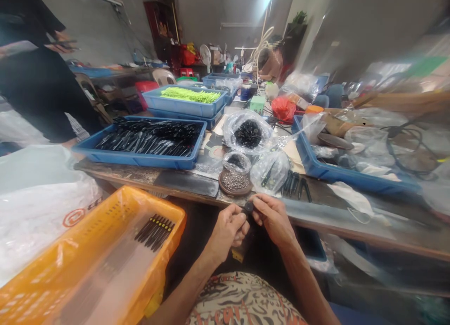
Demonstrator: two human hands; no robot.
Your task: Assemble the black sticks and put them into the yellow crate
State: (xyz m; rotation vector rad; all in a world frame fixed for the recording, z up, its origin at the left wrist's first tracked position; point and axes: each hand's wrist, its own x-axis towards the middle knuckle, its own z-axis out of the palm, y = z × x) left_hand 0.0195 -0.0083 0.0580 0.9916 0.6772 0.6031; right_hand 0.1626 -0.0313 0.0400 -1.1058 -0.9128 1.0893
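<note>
The seated person has both hands together just off the near edge of the bench (197, 187). The left hand (228, 229) has its fingers curled in and the right hand (272, 217) is pinched at the tips. Both are closed on one small black part (249, 207) held between them, over the lap rather than over the wood. Something with a yellow end (237, 255) shows under the left hand, but I can't tell what it is. To my eye the risk is a slip: the part is tiny and held only by fingertips, so a twist or an eased pinch would drop it into the lap or the dark gap below. An elbow swung wide could also knock the dish of metal bits (235, 180) sitting close to the edge. The bench is worn and crowded. It holds clear bags (248, 133) of black pieces, a blue tray (140, 158) of long black pieces, another tray (186, 107) of green ones, and loose black pieces (295, 184). An orange crate (87, 250) at the left holds black sticks (156, 229). Another person in black (35, 81) stands at the left, and the room behind is a cluttered workshop.
</note>
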